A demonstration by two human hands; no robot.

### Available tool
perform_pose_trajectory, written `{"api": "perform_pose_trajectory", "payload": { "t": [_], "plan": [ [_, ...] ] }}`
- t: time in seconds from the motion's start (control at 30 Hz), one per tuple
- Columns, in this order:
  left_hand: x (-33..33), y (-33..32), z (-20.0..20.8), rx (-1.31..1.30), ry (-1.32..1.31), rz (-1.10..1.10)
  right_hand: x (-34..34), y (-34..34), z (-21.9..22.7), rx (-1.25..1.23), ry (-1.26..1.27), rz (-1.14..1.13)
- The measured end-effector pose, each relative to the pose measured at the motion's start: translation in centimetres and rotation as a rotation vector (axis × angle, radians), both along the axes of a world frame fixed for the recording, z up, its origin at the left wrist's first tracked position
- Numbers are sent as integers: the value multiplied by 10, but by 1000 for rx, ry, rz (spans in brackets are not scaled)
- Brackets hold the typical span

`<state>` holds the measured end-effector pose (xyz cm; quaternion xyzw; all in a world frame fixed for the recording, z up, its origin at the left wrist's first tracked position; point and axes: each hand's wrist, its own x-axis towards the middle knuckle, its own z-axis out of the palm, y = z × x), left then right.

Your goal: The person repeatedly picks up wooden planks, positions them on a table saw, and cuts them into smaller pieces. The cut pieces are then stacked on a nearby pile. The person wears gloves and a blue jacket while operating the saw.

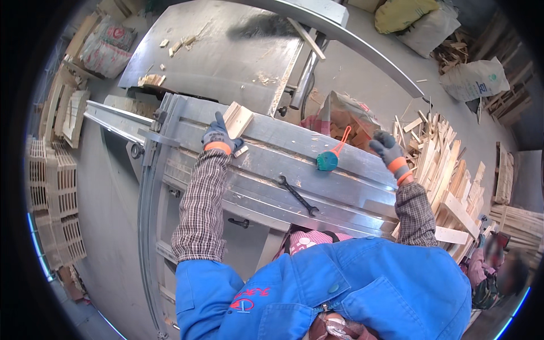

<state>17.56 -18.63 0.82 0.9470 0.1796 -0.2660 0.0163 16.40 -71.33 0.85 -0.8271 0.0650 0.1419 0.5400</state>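
My left hand (217, 136), in a grey glove with an orange cuff, rests against a short pale wood block (238, 120) on the metal sliding table (272, 135), gripping its near left side. A small wood piece (241, 151) shows beside that hand. Over the table's right end, my right hand (387, 148) is raised in a matching glove with its fingers curled; whether something is in them is hidden. Between the hands lies a teal tape measure (327, 161) with an orange strap. Closer to me is a dark open-ended wrench (297, 195).
Offcuts lie on the wide steel saw table (215, 45) beyond. A metal guard arm (374, 51) crosses above. An open sack of wood scraps (351, 127) stands behind the table, and a large pile of wood strips (447, 164) lies at right. Stacked slats (54, 181) stand far left.
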Motion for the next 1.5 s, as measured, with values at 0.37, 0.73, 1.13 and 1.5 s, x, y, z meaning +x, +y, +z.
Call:
{"api": "perform_pose_trajectory", "payload": {
  "t": [0.37,0.73,1.13,1.5],
  "plan": [
    [-49,-3,-59,-523,-413,350,-56,162,3,170,110,330],
    [-84,-156,39,-708,-535,552,-44,246,50,2,-88,152],
    [-158,-329,139,-1262,-961,-509,-125,51,110,635,-204,-197],
    [-107,-253,89,-1291,-806,-122,-329,-314,187,329,-617,-1230]
  ]
}}
